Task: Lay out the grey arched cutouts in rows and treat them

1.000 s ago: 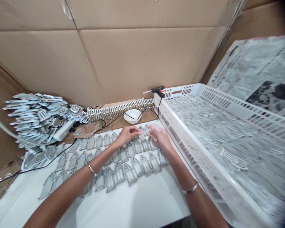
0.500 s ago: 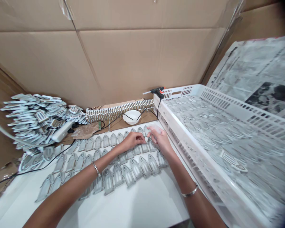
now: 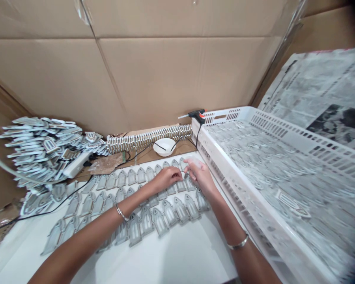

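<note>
Rows of flat grey pointed-arch pieces (image 3: 168,213) lie on the white table top (image 3: 165,260). My left hand (image 3: 167,177) is low over the back rows, its fingers curled together in a pinch; whatever sits between the fingertips is too small to make out. Close by on the right, my right hand (image 3: 200,175) faces it with bent fingers, thumb and index drawn together. Something pale and translucent shows at its fingers, but I cannot tell what it is. Each wrist wears a silver bangle. Some arch pieces are hidden beneath my hands and left forearm.
At right stands a white slotted crate (image 3: 248,205) full of similar pieces, with a black glue gun (image 3: 197,115) on its corner. A white bowl (image 3: 164,146), a packed row of pieces (image 3: 142,138), a power strip (image 3: 77,163) and a heaped pile (image 3: 44,146) line the back.
My left hand has shifted slightly right, toward my right hand. My right hand stays almost in place, and the laid-out pieces look the same.
</note>
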Action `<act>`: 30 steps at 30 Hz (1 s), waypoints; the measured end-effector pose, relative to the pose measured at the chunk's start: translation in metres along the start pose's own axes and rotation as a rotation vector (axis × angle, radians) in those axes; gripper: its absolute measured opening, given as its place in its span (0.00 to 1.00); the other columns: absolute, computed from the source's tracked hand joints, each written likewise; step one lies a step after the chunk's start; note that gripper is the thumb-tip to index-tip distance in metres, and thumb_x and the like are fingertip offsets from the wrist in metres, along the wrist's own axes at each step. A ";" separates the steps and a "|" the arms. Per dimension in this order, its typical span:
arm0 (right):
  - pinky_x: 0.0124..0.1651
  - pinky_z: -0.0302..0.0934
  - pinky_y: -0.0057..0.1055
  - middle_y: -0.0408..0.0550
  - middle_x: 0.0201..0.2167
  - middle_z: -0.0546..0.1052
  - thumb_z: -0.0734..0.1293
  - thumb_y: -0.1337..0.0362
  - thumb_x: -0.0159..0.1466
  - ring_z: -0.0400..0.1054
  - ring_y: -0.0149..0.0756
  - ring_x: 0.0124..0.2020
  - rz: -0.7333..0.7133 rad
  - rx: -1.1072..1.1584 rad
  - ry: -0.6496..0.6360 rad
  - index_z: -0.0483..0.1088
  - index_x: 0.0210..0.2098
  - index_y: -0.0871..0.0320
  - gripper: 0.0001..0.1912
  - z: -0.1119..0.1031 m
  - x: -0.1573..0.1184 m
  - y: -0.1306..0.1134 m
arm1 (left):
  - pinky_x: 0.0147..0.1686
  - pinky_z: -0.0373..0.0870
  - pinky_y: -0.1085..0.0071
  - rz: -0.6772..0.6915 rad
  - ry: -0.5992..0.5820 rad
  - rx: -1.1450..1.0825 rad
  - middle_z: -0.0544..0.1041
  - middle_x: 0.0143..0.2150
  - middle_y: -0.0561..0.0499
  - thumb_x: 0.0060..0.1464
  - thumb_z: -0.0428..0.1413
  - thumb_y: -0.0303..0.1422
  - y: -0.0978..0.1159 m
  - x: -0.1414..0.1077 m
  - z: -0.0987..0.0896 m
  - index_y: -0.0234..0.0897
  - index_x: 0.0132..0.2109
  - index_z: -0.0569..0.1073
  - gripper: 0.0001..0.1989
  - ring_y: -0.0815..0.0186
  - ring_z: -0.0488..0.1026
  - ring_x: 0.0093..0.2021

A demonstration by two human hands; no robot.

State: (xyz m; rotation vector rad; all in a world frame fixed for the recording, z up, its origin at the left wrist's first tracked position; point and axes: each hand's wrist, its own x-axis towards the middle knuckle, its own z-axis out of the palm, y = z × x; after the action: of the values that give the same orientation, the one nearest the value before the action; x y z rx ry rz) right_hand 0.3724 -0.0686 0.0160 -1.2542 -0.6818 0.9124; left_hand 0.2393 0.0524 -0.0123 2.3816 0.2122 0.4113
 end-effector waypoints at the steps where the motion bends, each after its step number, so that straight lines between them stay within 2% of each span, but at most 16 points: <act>1: 0.15 0.40 0.24 0.41 0.23 0.73 0.66 0.48 0.58 0.47 0.22 0.13 -0.001 -0.002 -0.001 0.70 0.41 0.60 0.22 0.000 0.000 0.000 | 0.39 0.64 0.72 0.005 0.003 0.020 0.77 0.32 0.49 0.59 0.58 0.34 0.000 -0.001 0.001 0.36 0.35 0.78 0.07 0.64 0.72 0.35; 5: 0.15 0.41 0.24 0.41 0.23 0.73 0.66 0.49 0.59 0.48 0.22 0.13 -0.003 -0.026 -0.007 0.70 0.42 0.60 0.21 0.001 -0.001 -0.001 | 0.41 0.64 0.71 0.008 0.008 0.067 0.75 0.34 0.48 0.58 0.59 0.34 -0.001 -0.004 0.003 0.37 0.35 0.78 0.06 0.62 0.71 0.38; 9: 0.16 0.41 0.24 0.42 0.23 0.74 0.66 0.49 0.59 0.49 0.23 0.14 0.000 -0.065 -0.043 0.71 0.41 0.60 0.20 0.001 -0.003 -0.004 | 0.35 0.63 0.71 -0.076 0.083 0.034 0.74 0.33 0.50 0.55 0.61 0.37 0.002 -0.004 0.000 0.37 0.39 0.78 0.08 0.64 0.68 0.33; 11: 0.16 0.41 0.24 0.43 0.23 0.75 0.65 0.50 0.60 0.49 0.23 0.14 -0.002 -0.088 -0.058 0.72 0.40 0.60 0.19 0.001 -0.004 -0.005 | 0.33 0.62 0.72 -0.149 0.184 -0.112 0.75 0.33 0.51 0.56 0.59 0.38 0.007 -0.001 -0.006 0.36 0.44 0.77 0.12 0.66 0.68 0.30; 14: 0.16 0.41 0.24 0.43 0.23 0.75 0.65 0.51 0.61 0.50 0.24 0.13 0.007 -0.131 -0.079 0.73 0.40 0.59 0.18 0.002 -0.006 -0.006 | 0.34 0.65 0.72 -0.227 0.297 -0.425 0.78 0.35 0.49 0.57 0.56 0.41 0.017 0.005 -0.017 0.34 0.47 0.75 0.16 0.65 0.71 0.33; 16: 0.16 0.41 0.24 0.43 0.22 0.75 0.66 0.51 0.60 0.50 0.24 0.13 0.019 -0.155 -0.110 0.74 0.38 0.59 0.17 0.003 -0.006 -0.006 | 0.37 0.67 0.72 -0.242 0.291 -0.548 0.79 0.36 0.48 0.55 0.58 0.43 0.023 0.009 -0.023 0.34 0.44 0.76 0.17 0.64 0.73 0.36; 20: 0.16 0.41 0.25 0.44 0.21 0.75 0.66 0.52 0.61 0.50 0.24 0.13 0.019 -0.180 -0.186 0.73 0.33 0.58 0.15 0.004 -0.007 -0.004 | 0.38 0.69 0.71 -0.228 0.272 -0.570 0.78 0.33 0.48 0.50 0.63 0.45 0.027 0.012 -0.028 0.33 0.36 0.76 0.18 0.64 0.73 0.34; 25: 0.17 0.41 0.24 0.44 0.24 0.76 0.65 0.49 0.62 0.50 0.24 0.14 -0.011 -0.156 -0.108 0.74 0.38 0.57 0.18 0.002 -0.008 -0.006 | 0.36 0.69 0.71 -0.267 0.343 -0.579 0.78 0.31 0.49 0.46 0.66 0.46 0.023 0.004 -0.022 0.33 0.33 0.75 0.19 0.66 0.73 0.31; 30: 0.17 0.39 0.24 0.43 0.24 0.75 0.66 0.48 0.61 0.49 0.23 0.14 0.000 -0.078 -0.108 0.74 0.41 0.59 0.21 0.003 -0.007 -0.004 | 0.35 0.71 0.71 -0.301 0.167 -0.683 0.78 0.30 0.49 0.43 0.68 0.44 0.029 -0.005 -0.011 0.33 0.35 0.72 0.21 0.66 0.76 0.30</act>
State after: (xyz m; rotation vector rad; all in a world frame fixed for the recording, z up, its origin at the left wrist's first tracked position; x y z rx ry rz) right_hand 0.3670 -0.0738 0.0213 -1.2801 -0.8094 0.9670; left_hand 0.2321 0.0370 0.0140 1.6173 0.4246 0.4504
